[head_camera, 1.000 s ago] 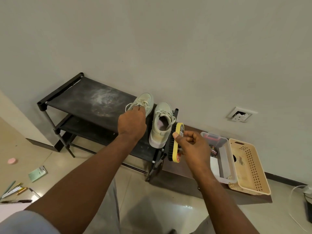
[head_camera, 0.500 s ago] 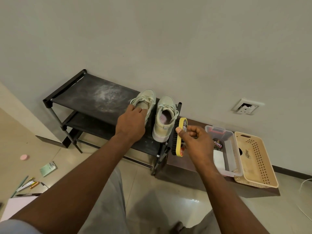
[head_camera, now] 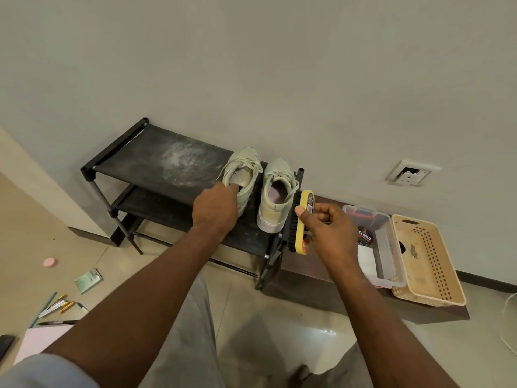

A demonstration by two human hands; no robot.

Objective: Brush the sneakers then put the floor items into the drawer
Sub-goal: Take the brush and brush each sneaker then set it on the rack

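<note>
Two pale green sneakers stand side by side on the top shelf of a black shoe rack (head_camera: 156, 161). My left hand (head_camera: 215, 208) grips the heel opening of the left sneaker (head_camera: 243, 169), fingers reaching inside. The right sneaker (head_camera: 275, 191) stands free beside it. My right hand (head_camera: 327, 228) holds a yellow-backed shoe brush (head_camera: 300, 219) with black bristles, on edge just right of that sneaker's heel. On the floor at the left lie a pink round piece (head_camera: 50, 262), a green card (head_camera: 88, 280), several pens (head_camera: 56, 306) and a pink sheet (head_camera: 42, 340).
A low brown bench (head_camera: 313, 273) right of the rack carries a clear plastic box (head_camera: 391, 247) with a polish tin (head_camera: 365, 236) and a beige perforated basket (head_camera: 428, 261). A wall socket (head_camera: 409, 173) sits above. A white cable (head_camera: 507, 331) lies at the far right.
My left hand slid from the left sneaker's laces back to its heel opening and took hold there. The brush stayed beside the right sneaker. The view shifted slightly.
</note>
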